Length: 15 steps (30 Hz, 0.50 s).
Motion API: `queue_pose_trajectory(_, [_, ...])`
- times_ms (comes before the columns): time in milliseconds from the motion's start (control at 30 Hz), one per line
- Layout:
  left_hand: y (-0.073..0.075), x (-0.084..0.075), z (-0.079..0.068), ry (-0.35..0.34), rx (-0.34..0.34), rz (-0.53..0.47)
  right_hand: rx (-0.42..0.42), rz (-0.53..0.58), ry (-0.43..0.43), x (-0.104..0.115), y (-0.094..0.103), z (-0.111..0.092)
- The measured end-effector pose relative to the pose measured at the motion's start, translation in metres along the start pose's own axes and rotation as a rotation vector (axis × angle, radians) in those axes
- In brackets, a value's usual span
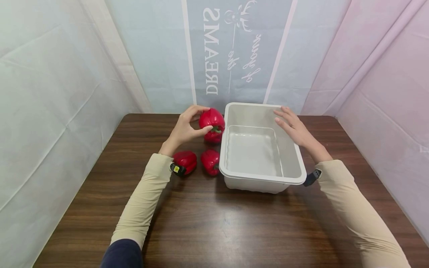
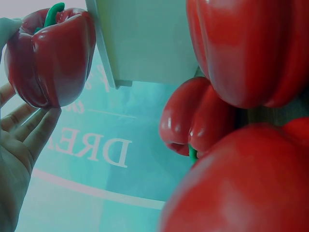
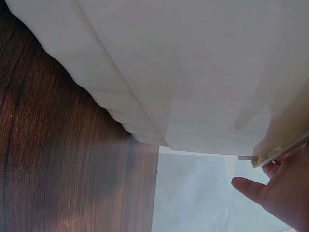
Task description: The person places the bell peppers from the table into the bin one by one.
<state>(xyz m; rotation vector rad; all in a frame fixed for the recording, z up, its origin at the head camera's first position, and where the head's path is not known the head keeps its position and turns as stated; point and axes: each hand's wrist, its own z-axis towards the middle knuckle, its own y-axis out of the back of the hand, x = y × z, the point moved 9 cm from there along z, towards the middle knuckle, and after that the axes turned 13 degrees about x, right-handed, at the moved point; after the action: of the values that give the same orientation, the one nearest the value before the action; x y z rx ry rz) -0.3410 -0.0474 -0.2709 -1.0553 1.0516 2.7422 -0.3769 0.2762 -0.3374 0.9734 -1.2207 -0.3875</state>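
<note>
My left hand (image 1: pixel 185 125) grips a red bell pepper (image 1: pixel 212 117) between thumb and fingers, off the table beside the left rim of a white plastic bin (image 1: pixel 259 179). In the left wrist view, this held pepper (image 2: pixel 55 60) has its green stem upward and fingertips against its side. Below it sits another red pepper (image 1: pixel 213 138), partly hidden. Two more peppers, one near my left wrist (image 1: pixel 188 160) and one against the bin (image 1: pixel 209 163), lie on the table. My right hand (image 1: pixel 295 128) rests at the bin's far right rim, fingers extended over it. The bin's inside holds nothing.
The dark wood-grain table (image 1: pixel 207 230) carries the bin right of its middle. A pale cloth backdrop (image 1: pixel 161 56) with printed lettering hangs behind the far edge. White cloth walls (image 1: pixel 50 93) stand at both sides.
</note>
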Motion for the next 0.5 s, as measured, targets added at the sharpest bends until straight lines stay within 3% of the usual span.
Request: queue_pose_trajectory(500, [0.0038, -0.0062, 0.0017, -0.011, -0.028, -0.006, -0.002, -0.003, 0.008, 0.0012, 0.0003, -0.0009])
